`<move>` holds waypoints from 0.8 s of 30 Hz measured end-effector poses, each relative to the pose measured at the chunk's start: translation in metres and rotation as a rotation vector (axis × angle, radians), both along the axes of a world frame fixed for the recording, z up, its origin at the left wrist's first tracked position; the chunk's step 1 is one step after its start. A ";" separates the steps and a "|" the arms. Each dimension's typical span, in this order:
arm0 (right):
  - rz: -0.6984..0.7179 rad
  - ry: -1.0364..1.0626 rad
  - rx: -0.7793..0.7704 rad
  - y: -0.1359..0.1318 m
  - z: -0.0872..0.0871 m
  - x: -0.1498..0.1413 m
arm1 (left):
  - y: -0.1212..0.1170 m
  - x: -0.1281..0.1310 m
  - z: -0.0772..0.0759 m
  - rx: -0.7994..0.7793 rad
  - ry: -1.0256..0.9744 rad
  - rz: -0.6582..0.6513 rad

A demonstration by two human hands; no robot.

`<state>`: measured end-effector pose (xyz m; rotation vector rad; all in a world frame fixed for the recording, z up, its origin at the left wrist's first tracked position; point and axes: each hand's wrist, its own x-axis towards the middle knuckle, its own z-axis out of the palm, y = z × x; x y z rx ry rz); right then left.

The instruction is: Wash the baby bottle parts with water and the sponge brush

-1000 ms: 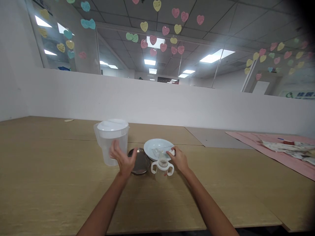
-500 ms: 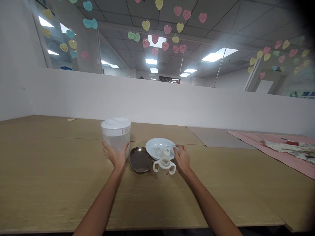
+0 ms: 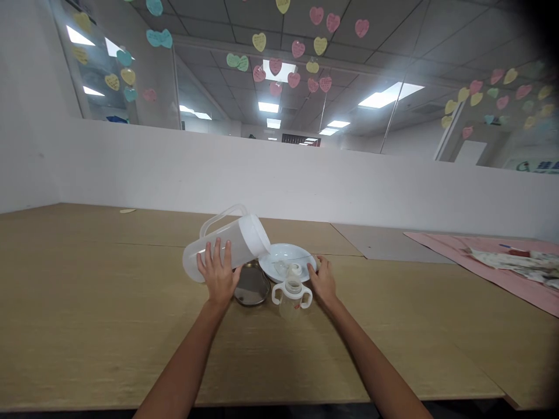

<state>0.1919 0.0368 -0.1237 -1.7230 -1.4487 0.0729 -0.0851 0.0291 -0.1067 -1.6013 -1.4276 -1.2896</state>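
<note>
My left hand [image 3: 216,276] grips a translucent plastic pitcher [image 3: 236,244] with a white lid. The pitcher is tipped to the right, its lidded end beside the white plate and above the dark metal tray [image 3: 252,288], and its handle points up. My right hand [image 3: 322,278] is closed at the right rim of the white plate [image 3: 282,251], thumb and fingers on the edge. On the plate lie a white bottle cap with a nipple [image 3: 296,269] and a thin rod. In front of the plate, upright and uncapped, stands a clear baby bottle [image 3: 290,305] with two white handles.
The wooden table [image 3: 109,326] meets a low white wall [image 3: 279,180] at the back. To the right lies a pink cloth [image 3: 449,247] with a crumpled patterned cloth and a red item on it. A small pale flat piece [image 3: 128,210] lies at the far left.
The pitcher has gone from nearly upright to tilted rightward in my left hand, which has turned with it and shifted slightly right. My right hand has hardly moved.
</note>
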 end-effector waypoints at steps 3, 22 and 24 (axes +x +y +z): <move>0.025 0.002 0.010 0.002 -0.002 0.001 | 0.000 0.001 -0.001 0.001 0.007 -0.015; 0.121 0.096 0.019 0.007 -0.008 0.003 | 0.004 -0.005 -0.007 -0.031 0.088 -0.065; 0.121 0.094 0.009 0.007 -0.008 0.003 | 0.004 -0.006 -0.008 -0.032 0.084 -0.076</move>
